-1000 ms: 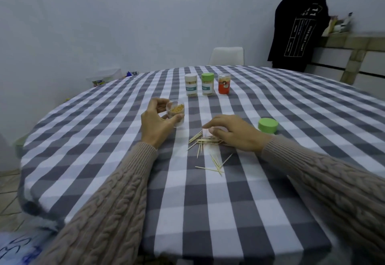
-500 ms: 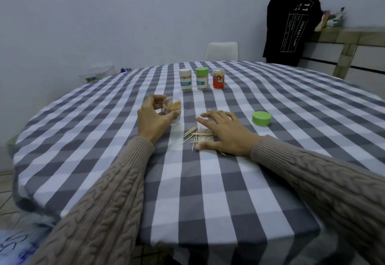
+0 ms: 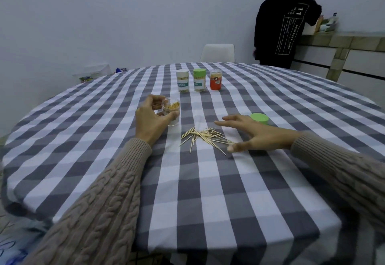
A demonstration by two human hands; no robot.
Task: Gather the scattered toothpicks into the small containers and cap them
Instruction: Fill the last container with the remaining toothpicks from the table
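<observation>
Toothpicks [image 3: 205,137] lie beside spread right fingers [image 3: 224,122]; left fingers [image 3: 173,115] grip open container [image 3: 171,111]

Bare cloth [image 3: 208,191] before toothpicks [image 3: 205,137]

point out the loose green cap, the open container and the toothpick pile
loose green cap [image 3: 259,118], head view, on its top face
open container [image 3: 173,116], head view, on its clear side wall
toothpick pile [image 3: 205,136], head view, middle of the heap

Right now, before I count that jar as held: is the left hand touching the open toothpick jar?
Touching. The head view shows the left hand wrapped round the open toothpick jar, thumb and fingers on its clear wall.
</observation>
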